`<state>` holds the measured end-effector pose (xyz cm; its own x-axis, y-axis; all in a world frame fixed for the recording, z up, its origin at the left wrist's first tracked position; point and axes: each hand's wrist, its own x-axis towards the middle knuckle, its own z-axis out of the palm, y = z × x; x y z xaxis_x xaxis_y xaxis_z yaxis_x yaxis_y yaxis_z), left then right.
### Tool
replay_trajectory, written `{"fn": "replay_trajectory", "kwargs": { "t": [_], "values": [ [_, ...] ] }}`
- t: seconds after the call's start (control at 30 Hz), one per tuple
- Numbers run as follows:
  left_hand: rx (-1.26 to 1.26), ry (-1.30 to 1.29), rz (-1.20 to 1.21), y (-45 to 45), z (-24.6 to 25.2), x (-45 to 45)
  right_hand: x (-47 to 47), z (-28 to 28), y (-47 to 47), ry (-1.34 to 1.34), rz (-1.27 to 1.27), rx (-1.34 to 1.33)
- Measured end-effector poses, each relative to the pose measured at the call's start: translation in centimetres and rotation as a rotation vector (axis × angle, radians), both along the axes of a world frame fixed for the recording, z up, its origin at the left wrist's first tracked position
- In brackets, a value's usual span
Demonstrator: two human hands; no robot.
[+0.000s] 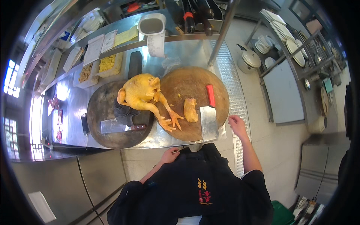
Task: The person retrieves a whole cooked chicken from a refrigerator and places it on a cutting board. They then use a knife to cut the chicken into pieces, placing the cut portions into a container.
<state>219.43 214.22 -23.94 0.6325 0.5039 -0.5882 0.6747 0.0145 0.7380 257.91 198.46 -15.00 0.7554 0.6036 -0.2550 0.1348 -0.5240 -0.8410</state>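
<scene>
My right hand [237, 124], fingers loosely curled and no object visible in it, hangs beside the right edge of a round wooden chopping block [174, 81]. My left hand [169, 155] is near the counter's front edge, against my dark top; whether it holds the small pale bit at its fingertips is unclear. On the block lie a red-handled cleaver [209, 121] and a browned piece of poultry [191, 110]. A whole yellow chicken [142, 91] spans this block and a darker round board [98, 98], its feet pointing towards me. A wooden-handled cleaver [114, 126] and dark cloth [126, 114] rest on the darker board.
Behind the boards stand plastic tubs of yellow pieces [107, 63] and brownish pieces [85, 73]. A receipt printer [152, 25] sits on the shelf above, near a metal post [222, 36]. On the floor to the right is a lidded pot [249, 60], beside a rack of plates [264, 44].
</scene>
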Motion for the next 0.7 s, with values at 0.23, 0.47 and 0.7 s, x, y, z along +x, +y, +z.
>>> {"fn": "replay_trajectory", "kwargs": {
  "t": [0.23,0.47,0.7],
  "values": [
    [0.070,-0.001,0.322,-5.1,0.3,2.4,3.7,2.2,11.6,-1.026,0.916,-0.023],
    [0.204,0.065,0.895,-13.8,0.6,4.3,8.5,-0.3,15.0,-1.284,1.460,0.275],
    [0.463,0.078,1.173,-19.8,4.1,9.5,14.4,1.8,15.1,-1.218,1.776,0.161]
  ]
}}
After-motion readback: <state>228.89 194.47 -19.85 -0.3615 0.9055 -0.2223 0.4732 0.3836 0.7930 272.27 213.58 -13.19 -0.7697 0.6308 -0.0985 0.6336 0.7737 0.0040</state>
